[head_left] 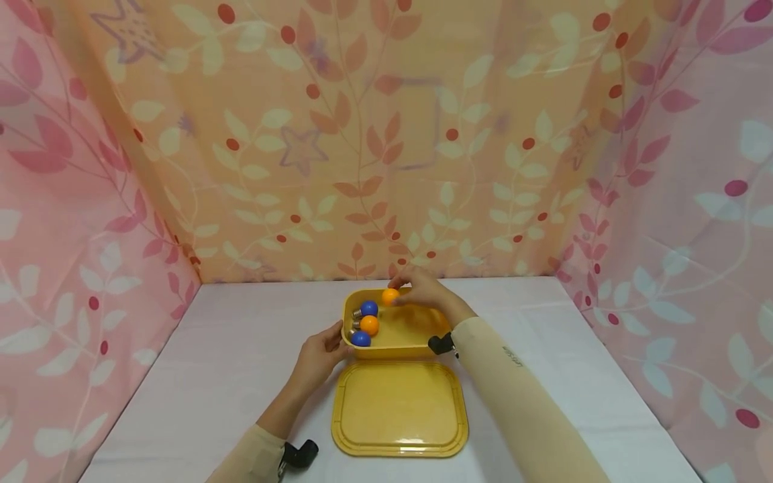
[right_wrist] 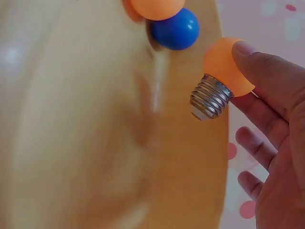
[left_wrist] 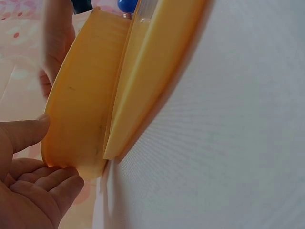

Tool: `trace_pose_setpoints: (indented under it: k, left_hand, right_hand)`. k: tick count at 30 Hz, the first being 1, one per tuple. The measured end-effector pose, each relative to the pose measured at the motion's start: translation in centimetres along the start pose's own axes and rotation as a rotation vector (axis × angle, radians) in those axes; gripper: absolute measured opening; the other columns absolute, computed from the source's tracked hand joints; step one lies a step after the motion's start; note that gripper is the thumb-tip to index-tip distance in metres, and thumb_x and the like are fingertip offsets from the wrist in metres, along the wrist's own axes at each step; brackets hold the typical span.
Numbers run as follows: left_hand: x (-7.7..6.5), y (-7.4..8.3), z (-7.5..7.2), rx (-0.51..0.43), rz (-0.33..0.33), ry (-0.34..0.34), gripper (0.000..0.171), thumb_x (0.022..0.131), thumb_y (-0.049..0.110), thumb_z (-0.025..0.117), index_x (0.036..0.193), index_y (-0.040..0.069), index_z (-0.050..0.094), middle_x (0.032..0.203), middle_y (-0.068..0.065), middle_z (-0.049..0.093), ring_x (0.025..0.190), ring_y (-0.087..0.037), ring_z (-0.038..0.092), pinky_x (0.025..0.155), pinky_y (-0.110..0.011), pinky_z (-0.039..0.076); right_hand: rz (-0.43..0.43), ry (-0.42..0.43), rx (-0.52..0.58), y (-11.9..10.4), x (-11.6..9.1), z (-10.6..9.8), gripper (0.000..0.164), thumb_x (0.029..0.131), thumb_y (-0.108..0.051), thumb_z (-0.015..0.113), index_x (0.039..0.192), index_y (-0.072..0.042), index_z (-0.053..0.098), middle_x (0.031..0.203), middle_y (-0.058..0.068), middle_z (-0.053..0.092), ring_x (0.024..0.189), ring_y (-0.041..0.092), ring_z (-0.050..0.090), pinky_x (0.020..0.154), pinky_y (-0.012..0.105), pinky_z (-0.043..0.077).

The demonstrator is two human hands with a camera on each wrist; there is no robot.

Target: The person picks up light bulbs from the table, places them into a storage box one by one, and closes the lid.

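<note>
An orange light bulb [head_left: 389, 296] with a silver screw base [right_wrist: 211, 98] is pinched between the thumb and fingers of my right hand [head_left: 425, 292], over the far side of a yellow box [head_left: 386, 352]. Its base points down into the box in the right wrist view. At the box's near left corner my left hand [head_left: 320, 354] grips the outside, thumb at the rim and fingers against the wall. Inside, along the left end, lie a blue bulb [head_left: 369, 308], an orange bulb [head_left: 370, 326] and another blue bulb [head_left: 360, 339].
A yellow lid [head_left: 400, 409] lies flat on the white table [head_left: 229, 376], just in front of the box. Patterned curtains [head_left: 362, 134] stand behind and on both sides. Each sleeve has a black wrist camera [head_left: 302, 454] at its cuff.
</note>
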State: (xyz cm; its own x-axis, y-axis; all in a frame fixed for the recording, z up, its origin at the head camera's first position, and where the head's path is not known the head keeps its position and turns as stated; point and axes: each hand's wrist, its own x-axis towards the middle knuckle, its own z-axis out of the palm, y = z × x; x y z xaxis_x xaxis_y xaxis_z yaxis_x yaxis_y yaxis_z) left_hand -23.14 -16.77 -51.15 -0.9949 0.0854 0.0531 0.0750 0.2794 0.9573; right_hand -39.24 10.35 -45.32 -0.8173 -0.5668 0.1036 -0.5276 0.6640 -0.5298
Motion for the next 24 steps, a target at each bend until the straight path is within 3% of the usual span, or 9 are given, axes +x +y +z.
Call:
trace_pose_setpoints:
  k: [3, 9, 19, 24]
  left_hand:
    - [-0.1, -0.1, 0.0, 0.009, -0.005, -0.002, 0.074, 0.093, 0.014, 0.078, 0.155, 0.002, 0.041, 0.153, -0.018, 0.05, 0.137, -0.029, 0.054, 0.102, -0.032, 0.053]
    - [0.0, -0.6, -0.1, 0.02, -0.015, 0.01, 0.074, 0.093, 0.016, 0.077, 0.156, 0.003, 0.04, 0.155, -0.017, 0.048, 0.139, -0.028, 0.052, 0.102, -0.031, 0.053]
    - [-0.1, -0.6, -0.1, 0.024, -0.003, 0.019, 0.074, 0.093, 0.018, 0.078, 0.156, 0.004, 0.041, 0.154, -0.016, 0.05, 0.137, -0.028, 0.054, 0.103, -0.033, 0.053]
    - [0.1, -0.4, 0.1, 0.01, 0.006, 0.003, 0.074, 0.093, 0.017, 0.077, 0.156, 0.003, 0.04, 0.155, -0.017, 0.048, 0.139, -0.028, 0.052, 0.103, -0.032, 0.052]
  right_hand:
    - [0.021, -0.016, 0.049, 0.1, 0.0, 0.5, 0.029, 0.085, -0.031, 0.085, 0.112, -0.022, 0.077, 0.115, -0.006, 0.067, 0.119, 0.023, 0.053, 0.111, 0.044, 0.04]
    - [0.031, -0.063, 0.189, -0.4, 0.0, 0.9, 0.031, 0.086, -0.021, 0.084, 0.115, -0.014, 0.075, 0.112, 0.0, 0.073, 0.117, 0.028, 0.059, 0.113, 0.047, 0.045]
    - [0.079, -0.168, 0.084, -1.0, 0.9, 0.0, 0.028, 0.087, -0.027, 0.084, 0.113, -0.021, 0.077, 0.107, -0.007, 0.071, 0.106, 0.018, 0.059, 0.106, 0.038, 0.05]
    - [0.074, -0.17, 0.067, -0.7, 1.1, -0.2, 0.028, 0.086, -0.031, 0.084, 0.112, -0.024, 0.078, 0.107, -0.008, 0.071, 0.105, 0.017, 0.057, 0.104, 0.039, 0.049]
